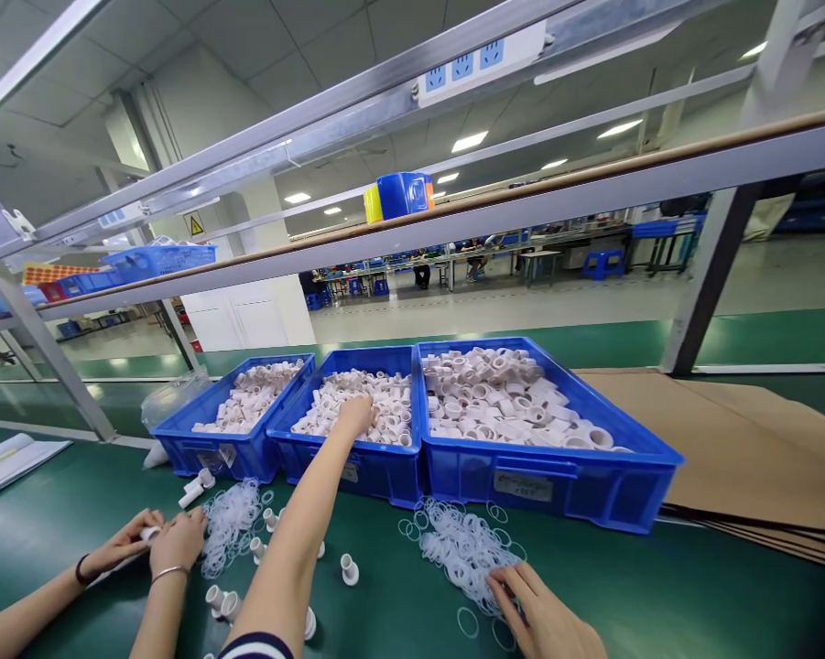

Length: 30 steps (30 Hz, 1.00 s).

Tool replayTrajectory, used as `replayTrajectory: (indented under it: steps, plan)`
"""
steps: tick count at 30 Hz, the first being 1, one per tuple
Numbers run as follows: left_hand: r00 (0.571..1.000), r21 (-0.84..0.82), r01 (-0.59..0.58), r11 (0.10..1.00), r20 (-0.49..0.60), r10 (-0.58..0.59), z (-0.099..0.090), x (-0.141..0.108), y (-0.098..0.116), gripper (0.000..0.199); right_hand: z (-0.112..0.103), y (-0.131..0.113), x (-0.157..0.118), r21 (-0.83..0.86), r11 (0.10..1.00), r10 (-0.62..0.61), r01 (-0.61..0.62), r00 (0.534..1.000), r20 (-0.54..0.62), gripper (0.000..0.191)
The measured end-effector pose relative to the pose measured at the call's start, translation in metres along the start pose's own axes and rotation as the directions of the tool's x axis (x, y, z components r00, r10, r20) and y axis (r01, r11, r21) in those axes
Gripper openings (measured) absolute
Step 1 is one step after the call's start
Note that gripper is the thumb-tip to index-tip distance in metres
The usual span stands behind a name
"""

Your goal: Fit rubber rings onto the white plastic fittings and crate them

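Observation:
My left hand (355, 416) reaches into the middle blue bin (357, 465), among short white plastic tube fittings (393, 403). Its fingers point down into the parts, and their tips are hidden. Down at the right, my right hand (536, 604) rests at the edge of a pile of thin translucent rings (463, 545). Thumb and fingertips come together there; what lies between them is too small to make out. Several flanged white fittings, one of them upright (349, 569), stand on the green table beside my left forearm.
A co-worker's hands (177, 542) hold a white piece at the left, near a second ring pile (230, 522). Blue bins of white fittings flank the middle one, left (206, 453) and right (549, 480). Cardboard sheets (748, 448) lie at right; a shelf (522, 206) crosses above.

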<state>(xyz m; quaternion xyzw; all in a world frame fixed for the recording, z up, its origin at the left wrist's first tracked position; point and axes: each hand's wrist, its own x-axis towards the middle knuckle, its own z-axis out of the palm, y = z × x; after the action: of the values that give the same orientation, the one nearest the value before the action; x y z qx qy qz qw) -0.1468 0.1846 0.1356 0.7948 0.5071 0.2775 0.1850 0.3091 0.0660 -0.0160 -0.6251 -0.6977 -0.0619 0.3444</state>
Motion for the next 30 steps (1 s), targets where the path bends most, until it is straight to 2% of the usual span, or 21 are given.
replayTrajectory:
  steps: [3,7,10,12,13,15,18,21,23,27,30]
  plan:
    - [1.0,-0.11,-0.002,0.994,0.013,0.004,0.02,0.037,0.052,0.048,0.002,0.0,-0.001,0.034,0.997,0.065,-0.064,0.998,-0.004,0.027]
    - [1.0,-0.338,0.012,0.941,0.001,-0.013,0.056,0.112,0.124,0.04,0.002,-0.002,-0.001,0.07,0.993,0.092,-0.093,0.996,0.019,0.028]
    - [0.999,-0.521,0.045,0.853,0.004,-0.05,0.077,0.156,0.166,0.037,0.0,-0.004,0.001,0.06,0.993,0.099,-0.099,0.995,0.011,0.03]
    - [0.996,-0.641,0.079,0.763,0.022,-0.085,0.089,0.167,0.184,0.037,-0.002,-0.006,0.002,0.063,0.992,0.111,-0.111,0.994,0.019,0.03]
    - [0.994,-0.699,0.1,0.708,0.042,-0.099,0.096,0.165,0.19,0.038,-0.004,-0.008,0.003,0.068,0.99,0.122,-0.123,0.992,0.029,0.03]
    - [0.988,-0.798,0.155,0.583,0.116,-0.104,0.114,0.144,0.196,0.044,-0.008,-0.011,0.005,0.079,0.984,0.156,-0.159,0.987,0.05,0.03]
    - [0.952,-0.87,0.3,0.392,0.302,-0.059,0.149,0.084,0.194,0.055,-0.017,-0.016,0.009,0.103,0.967,0.23,-0.234,0.972,0.048,0.033]
    - [0.882,-0.856,0.468,0.219,0.466,-0.067,0.187,0.019,0.183,0.059,-0.022,-0.018,0.013,0.182,0.925,0.322,-0.333,0.943,0.088,0.035]
    - [0.838,-0.83,0.546,0.117,0.537,-0.1,0.209,-0.012,0.174,0.058,-0.023,-0.017,0.014,0.265,0.89,0.348,-0.371,0.928,0.132,0.037]
    - [0.76,-0.767,0.625,-0.145,0.64,-0.114,0.242,-0.04,0.157,0.055,-0.016,-0.015,0.015,0.381,0.845,0.342,-0.375,0.927,0.154,0.04]
    - [0.731,-0.729,0.64,-0.241,0.675,-0.101,0.258,-0.042,0.146,0.055,-0.011,-0.016,0.013,0.374,0.861,0.306,-0.345,0.938,0.163,0.038]
